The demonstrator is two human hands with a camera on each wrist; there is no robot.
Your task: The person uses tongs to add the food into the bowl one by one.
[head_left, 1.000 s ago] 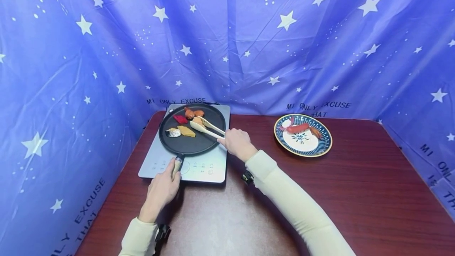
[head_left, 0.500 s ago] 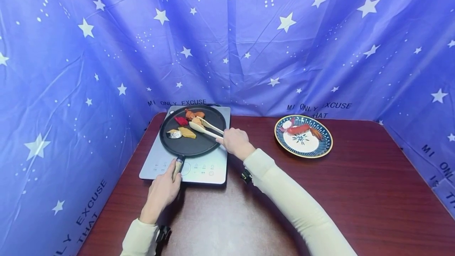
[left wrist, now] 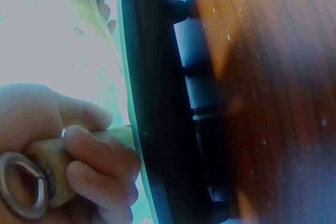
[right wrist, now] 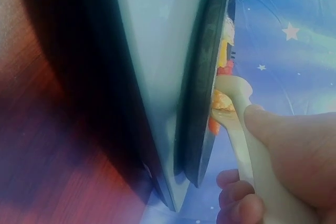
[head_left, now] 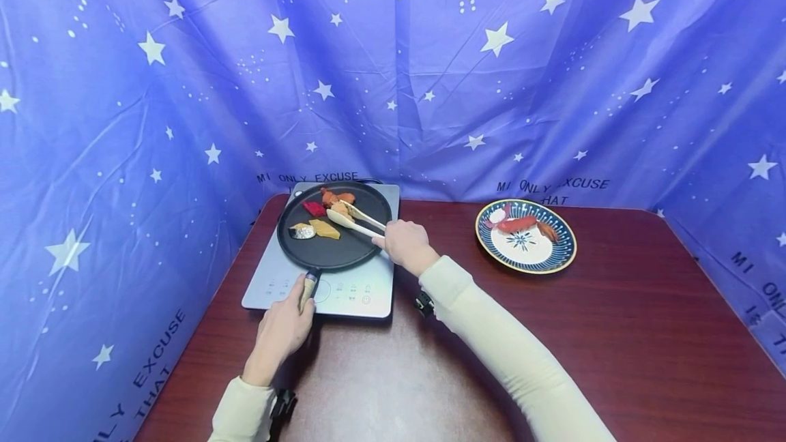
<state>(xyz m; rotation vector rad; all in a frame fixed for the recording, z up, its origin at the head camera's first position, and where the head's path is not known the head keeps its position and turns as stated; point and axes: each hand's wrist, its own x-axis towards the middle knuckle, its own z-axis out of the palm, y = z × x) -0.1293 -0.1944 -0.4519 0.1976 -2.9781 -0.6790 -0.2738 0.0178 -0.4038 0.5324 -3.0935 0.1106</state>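
Observation:
A round black frying pan [head_left: 344, 254] sits on a silver induction cooktop [head_left: 264, 285]. My left hand [head_left: 285, 326] grips the pan's wooden handle [left wrist: 58, 166], fingers curled round it, with a metal ring at its end. In my right hand [head_left: 406, 245] are cream tongs [right wrist: 247, 129], held between thumb and fingers. Their tips stand on either side of an orange-tan food piece [right wrist: 221, 100] in the pan. Around it lie brown-orange chunks [head_left: 334, 197], a red piece [head_left: 314, 208], a yellow slice [head_left: 324, 228] and a silvery-skinned piece [head_left: 302, 231].
On the right of the dark red wooden table [head_left: 638, 305] is a blue-patterned plate [head_left: 522, 254] bearing a red sausage-like piece [head_left: 517, 224], a pink-and-white piece [head_left: 497, 216] and a brown piece [head_left: 546, 231]. A blue star-print curtain [head_left: 393, 53] borders the table's back and sides.
The head view shifts very slightly. Both hands keep their grips, and the tongs stay at the orange-tan piece with hardly any movement.

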